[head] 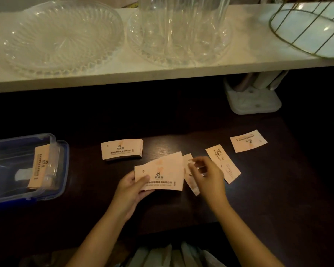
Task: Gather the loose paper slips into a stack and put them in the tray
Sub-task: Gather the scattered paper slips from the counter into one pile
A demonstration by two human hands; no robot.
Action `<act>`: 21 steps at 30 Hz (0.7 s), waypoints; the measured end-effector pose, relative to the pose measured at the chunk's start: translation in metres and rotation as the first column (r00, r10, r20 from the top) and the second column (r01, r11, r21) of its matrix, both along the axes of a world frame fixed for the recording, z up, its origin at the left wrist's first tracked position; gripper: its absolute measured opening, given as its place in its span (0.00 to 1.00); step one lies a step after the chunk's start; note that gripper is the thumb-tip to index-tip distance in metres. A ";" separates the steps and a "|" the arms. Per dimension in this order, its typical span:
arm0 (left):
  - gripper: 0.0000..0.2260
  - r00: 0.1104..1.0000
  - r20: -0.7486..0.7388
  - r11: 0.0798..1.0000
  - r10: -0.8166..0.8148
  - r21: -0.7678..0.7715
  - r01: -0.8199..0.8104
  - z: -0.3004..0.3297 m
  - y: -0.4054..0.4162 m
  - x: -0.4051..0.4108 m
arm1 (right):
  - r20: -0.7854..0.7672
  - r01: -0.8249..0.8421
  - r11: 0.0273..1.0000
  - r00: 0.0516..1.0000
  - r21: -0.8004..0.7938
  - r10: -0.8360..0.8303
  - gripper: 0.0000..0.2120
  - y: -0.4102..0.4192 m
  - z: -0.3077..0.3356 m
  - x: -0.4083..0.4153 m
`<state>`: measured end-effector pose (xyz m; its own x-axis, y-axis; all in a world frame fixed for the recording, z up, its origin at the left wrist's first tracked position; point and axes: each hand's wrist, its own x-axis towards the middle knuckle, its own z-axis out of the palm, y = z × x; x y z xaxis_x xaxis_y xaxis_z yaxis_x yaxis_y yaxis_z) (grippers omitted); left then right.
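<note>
My left hand [130, 187] holds a small bundle of pale pink paper slips [160, 171] just above the dark table. My right hand [206, 174] pinches another slip [190, 178] beside that bundle, fingers closed on its upper part. A squared stack of slips [121, 149] lies further back on the table. Two loose slips lie to the right: one [223, 162] beside my right hand, one [248, 140] further right. The clear tray with a blue rim [62, 170] stands at the left with some slips [40, 166] inside it.
A white shelf [162, 74] runs across the back with a cut-glass dish [60, 37], a second dish with tall clear glasses [181, 29], and a wire basket [308, 29]. A white holder [255, 101] stands under the shelf at the right.
</note>
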<state>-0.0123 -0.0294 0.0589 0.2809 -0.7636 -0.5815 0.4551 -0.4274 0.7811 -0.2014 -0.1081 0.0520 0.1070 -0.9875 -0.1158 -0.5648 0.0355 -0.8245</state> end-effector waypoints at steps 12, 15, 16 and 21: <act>0.07 0.966 -0.072 0.964 0.248 0.113 -0.239 -0.014 0.010 0.029 | -0.671 -0.795 0.594 0.374 0.124 0.640 0.39 -0.017 -0.054 -0.073; 0.08 0.967 -0.069 0.965 0.246 0.116 -0.237 -0.013 0.011 0.030 | -0.685 -0.832 0.534 0.299 0.154 0.664 0.37 -0.032 -0.048 -0.069; 0.08 0.966 -0.072 0.964 0.248 0.118 -0.239 -0.013 0.012 0.030 | -0.681 -0.847 0.512 0.291 0.142 0.672 0.35 -0.034 -0.045 -0.067; 0.12 0.962 -0.066 0.956 0.267 0.143 -0.255 -0.016 0.021 0.032 | -0.888 -0.970 0.209 0.204 -0.126 0.413 0.24 -0.031 -0.037 -0.063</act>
<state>0.0197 -0.0085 0.0433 0.4061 -0.5850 -0.7020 0.6259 -0.3817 0.6801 -0.2641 -0.1392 0.0152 0.9639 -0.2653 -0.0224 -0.2602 -0.9566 0.1313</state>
